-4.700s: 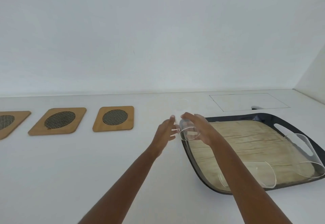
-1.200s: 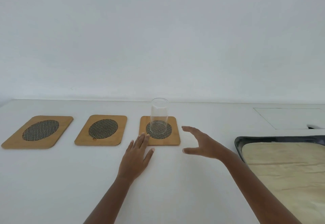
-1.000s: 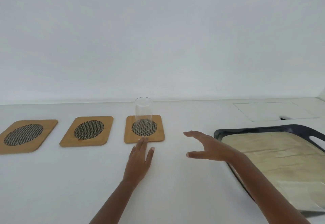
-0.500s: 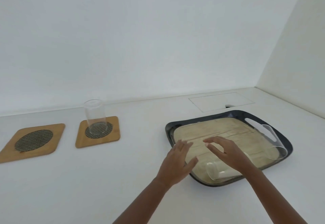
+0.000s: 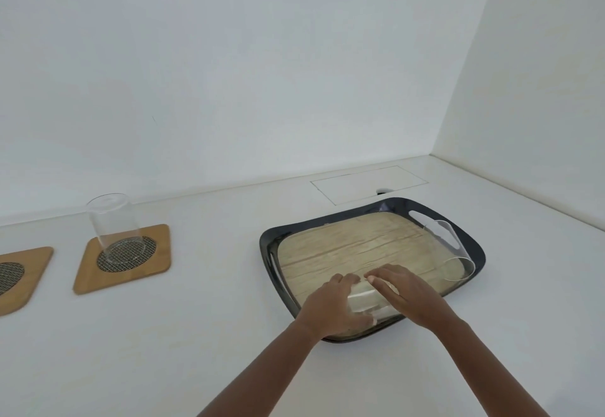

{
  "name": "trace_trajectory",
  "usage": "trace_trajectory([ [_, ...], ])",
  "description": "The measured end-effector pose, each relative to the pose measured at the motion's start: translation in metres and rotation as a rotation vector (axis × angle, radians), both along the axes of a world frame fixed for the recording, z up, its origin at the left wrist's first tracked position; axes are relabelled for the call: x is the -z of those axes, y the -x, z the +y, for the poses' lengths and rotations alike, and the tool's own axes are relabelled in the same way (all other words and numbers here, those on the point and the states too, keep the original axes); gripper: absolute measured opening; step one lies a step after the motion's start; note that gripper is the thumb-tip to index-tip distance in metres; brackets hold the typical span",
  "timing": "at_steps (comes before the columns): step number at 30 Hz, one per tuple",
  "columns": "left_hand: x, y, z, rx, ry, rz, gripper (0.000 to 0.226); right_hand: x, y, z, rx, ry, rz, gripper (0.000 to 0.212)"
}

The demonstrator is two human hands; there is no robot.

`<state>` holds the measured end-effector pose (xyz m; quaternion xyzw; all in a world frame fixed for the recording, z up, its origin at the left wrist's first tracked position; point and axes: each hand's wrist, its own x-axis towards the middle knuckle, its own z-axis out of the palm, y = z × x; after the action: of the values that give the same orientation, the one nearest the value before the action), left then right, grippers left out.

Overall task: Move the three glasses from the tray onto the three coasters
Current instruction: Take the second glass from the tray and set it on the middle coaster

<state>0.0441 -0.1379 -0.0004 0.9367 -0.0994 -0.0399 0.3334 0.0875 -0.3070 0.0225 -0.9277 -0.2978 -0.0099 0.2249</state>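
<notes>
2 glasses (image 5: 450, 254) lie in the tray (image 5: 266, 246); 1 stands on a coaster (image 5: 157, 261) left.

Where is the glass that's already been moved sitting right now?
In the head view, the moved glass stands on the wooden coaster at left, far from the tray on the right.

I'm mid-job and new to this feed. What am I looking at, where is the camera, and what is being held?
There is no machine here: a person works with two bare hands, and the single camera sits on their head, looking forward and down. On the white counter lies a dark tray with a wood-look base. The left hand and right hand close around a clear glass on its side at the tray's near edge. A second glass lies tipped at the tray's right. A third glass stands on a wooden coaster; another coaster is bare.
</notes>
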Motion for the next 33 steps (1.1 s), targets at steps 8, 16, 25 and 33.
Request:
trace_trajectory([
  [8,-0.005,-0.003,0.014,-0.063,0.289,-0.073,0.066,-0.009,-0.003,0.005,-0.125,0.038,-0.036,0.051],
  [16,-0.049,-0.002,0.056,-0.206,0.535,-0.205,0.056,-0.033,-0.003,0.041,-0.237,-0.017,-0.163,0.084],
  [25,-0.083,0.018,0.121,-0.440,0.625,-0.380,0.059,-0.033,0.013,0.137,-0.177,-0.374,0.067,0.082],
  [33,-0.079,0.055,0.175,-0.519,0.707,-0.347,0.073,-0.032,0.049,0.227,-0.210,-0.727,0.526,0.056],
])
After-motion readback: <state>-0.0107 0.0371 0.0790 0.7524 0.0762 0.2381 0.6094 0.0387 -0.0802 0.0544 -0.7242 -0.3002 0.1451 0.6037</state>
